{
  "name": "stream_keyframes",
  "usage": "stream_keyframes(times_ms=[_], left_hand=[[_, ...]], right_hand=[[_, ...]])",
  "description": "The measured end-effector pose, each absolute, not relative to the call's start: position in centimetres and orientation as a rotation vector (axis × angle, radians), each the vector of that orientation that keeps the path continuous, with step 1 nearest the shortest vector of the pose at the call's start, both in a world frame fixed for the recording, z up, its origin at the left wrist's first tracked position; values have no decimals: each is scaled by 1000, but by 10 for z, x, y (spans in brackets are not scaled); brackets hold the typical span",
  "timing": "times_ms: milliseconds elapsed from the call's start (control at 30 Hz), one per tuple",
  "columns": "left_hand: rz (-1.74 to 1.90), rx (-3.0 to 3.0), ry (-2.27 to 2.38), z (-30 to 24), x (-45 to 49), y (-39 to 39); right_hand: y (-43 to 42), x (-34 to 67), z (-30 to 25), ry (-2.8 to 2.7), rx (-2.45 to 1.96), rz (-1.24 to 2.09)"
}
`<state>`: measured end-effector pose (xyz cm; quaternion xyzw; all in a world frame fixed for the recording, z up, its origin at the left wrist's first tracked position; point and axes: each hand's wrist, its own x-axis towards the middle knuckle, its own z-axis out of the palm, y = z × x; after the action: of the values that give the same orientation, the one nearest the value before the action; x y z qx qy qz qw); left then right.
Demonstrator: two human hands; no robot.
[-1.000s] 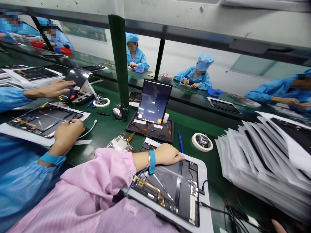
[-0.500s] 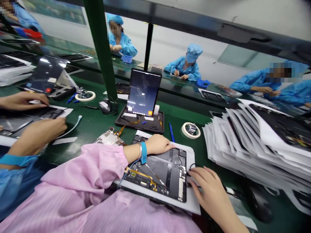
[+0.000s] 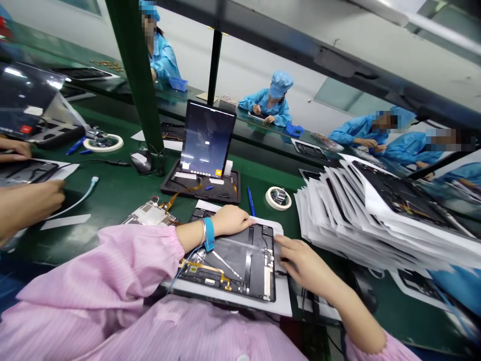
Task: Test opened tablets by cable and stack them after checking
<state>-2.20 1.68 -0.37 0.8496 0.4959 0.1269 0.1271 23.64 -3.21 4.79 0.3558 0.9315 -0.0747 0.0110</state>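
Under the loosely curled left grip [image 3: 232, 219] and left of the half-spread right grip [image 3: 305, 261], though I cannot tell what either grasps, the flat black rectangular tablet shell [image 3: 236, 255] looks light, stiff, fragile inside, best taken by its rim.

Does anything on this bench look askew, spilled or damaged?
The paper-lined stack at the right looks askew: its edges jut out unevenly. No spill stands out; fine damage inside the open device casing is too small to judge.
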Motion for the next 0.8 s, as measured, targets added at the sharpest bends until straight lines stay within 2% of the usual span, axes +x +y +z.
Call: stream_keyframes(times_ms=[133,233,400,500,600,733,800], left_hand=[[519,2576,1441,13,-23,14],[739,2601,1574,39,-44,18],[1057,1948,2318,62,-138,37],[937,1580,2577,50,-194,48],[829,1586,2463,32,-217,56],[767,1647,2398,26,-215,57],[712,1663,2432,32,-211,54]], right_hand=[[12,219,60,2897,1310,-327],[55,170,47,2967,1550,-354],[93,113,18,3065,1660,-376],[94,125,32,3170,1748,-489],[76,149,65,3242,1829,-797],[28,169,88,3137,1820,-1711],[4,175,78,2976,1900,-1992]])
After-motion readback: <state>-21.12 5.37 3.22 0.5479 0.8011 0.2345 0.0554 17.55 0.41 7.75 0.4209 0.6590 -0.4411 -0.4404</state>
